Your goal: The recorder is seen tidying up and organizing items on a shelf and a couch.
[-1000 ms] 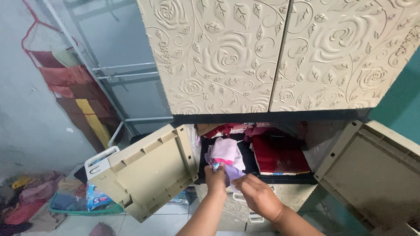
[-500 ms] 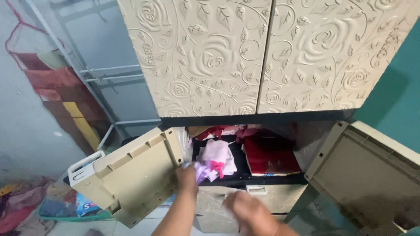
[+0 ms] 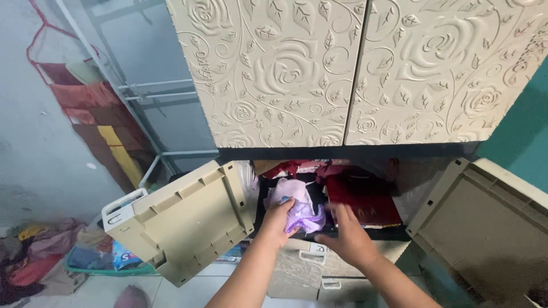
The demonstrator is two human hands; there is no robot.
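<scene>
Cabinet [image 3: 319, 236] (doors open) holds clothes; left hand [image 3: 278, 219] grasps lilac garment [image 3: 297, 205], right hand [image 3: 348, 239] released.

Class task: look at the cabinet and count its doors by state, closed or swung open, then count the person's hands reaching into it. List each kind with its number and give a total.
Closed upper doors: 2
Open lower doors: 2
Hands: 2
Total: 6

Crumpled lilac garment [image 3: 299, 206] in open cabinet compartment.
</scene>
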